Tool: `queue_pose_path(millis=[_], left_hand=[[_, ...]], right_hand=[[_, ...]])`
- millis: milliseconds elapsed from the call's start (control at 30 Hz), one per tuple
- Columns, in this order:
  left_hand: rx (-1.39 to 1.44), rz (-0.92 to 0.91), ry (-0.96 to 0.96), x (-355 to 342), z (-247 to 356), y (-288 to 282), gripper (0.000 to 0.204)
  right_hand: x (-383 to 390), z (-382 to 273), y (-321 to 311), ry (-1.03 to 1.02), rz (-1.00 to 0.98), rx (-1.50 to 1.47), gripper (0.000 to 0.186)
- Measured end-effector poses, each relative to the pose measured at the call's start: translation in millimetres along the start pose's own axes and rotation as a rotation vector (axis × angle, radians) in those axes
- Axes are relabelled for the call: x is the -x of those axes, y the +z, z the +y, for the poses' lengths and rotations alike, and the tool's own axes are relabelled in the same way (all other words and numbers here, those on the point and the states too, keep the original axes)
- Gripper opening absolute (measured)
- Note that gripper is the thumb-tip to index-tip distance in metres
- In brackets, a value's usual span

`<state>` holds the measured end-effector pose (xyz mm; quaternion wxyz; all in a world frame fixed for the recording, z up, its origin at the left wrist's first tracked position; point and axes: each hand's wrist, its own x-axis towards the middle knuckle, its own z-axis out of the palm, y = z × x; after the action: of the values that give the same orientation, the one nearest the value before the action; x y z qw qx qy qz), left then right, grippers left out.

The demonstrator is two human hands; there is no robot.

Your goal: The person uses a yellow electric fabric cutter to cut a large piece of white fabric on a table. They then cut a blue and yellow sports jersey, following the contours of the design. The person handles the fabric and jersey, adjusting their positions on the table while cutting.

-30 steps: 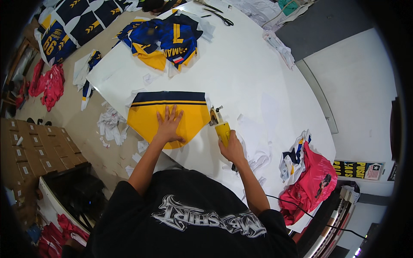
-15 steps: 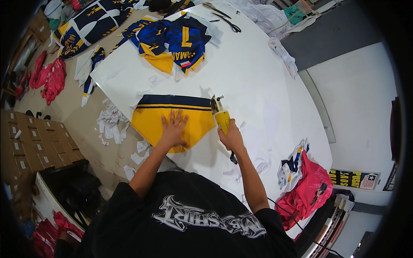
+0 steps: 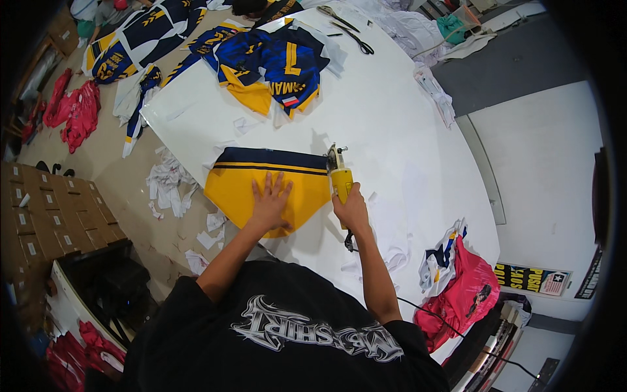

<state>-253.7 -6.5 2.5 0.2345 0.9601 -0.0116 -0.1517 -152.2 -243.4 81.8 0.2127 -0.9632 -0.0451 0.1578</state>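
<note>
Our left hand (image 3: 270, 206), spread on tapered yellow-and-navy fabric panel (image 3: 302, 195), our right hand (image 3: 351, 208), grasping yellow cylindrical handheld cutter (image 3: 341, 181), white table (image 3: 418, 150) beneath.

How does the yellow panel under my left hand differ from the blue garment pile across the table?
The yellow panel lies flat; the blue garment pile is rumpled. The panel is mostly yellow; the pile is mostly blue with printed lettering. Both include yellow and dark blue.
</note>
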Motion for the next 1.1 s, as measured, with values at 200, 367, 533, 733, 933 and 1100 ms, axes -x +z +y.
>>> queue_pose_path(millis=[200, 367, 533, 733, 933, 1100], left_hand=[[-0.048, 0.009, -0.001, -1.3, 1.6, -3.3, 0.134], [0.047, 0.109, 0.050, 8.3, -5.2, -17.6, 0.114], [-0.146, 0.178, 0.015, 21.3, -27.3, -13.0, 0.059], [0.282, -0.109, 0.167, -11.2, -58.0, -18.5, 0.018], [0.291, 0.358, 0.145, -76.9, -67.9, -183.9, 0.026], [-0.008, 0.682, 0.228, -127.2, -65.5, -255.1, 0.070]], right_hand=[[-14.9, -7.1, 7.5, 0.006, 0.110, 0.011, 0.055], [-6.4, -9.3, 6.0, 0.081, 0.126, -0.093, 0.058], [35.6, 16.5, 10.9, 0.228, 0.228, -0.203, 0.059], [97.2, 42.8, 15.5, 0.544, 0.313, -0.466, 0.053], [161.9, 32.2, 13.5, 0.667, 0.538, -0.557, 0.047], [205.2, 27.9, 21.7, 0.737, 0.713, -0.609, 0.044]])
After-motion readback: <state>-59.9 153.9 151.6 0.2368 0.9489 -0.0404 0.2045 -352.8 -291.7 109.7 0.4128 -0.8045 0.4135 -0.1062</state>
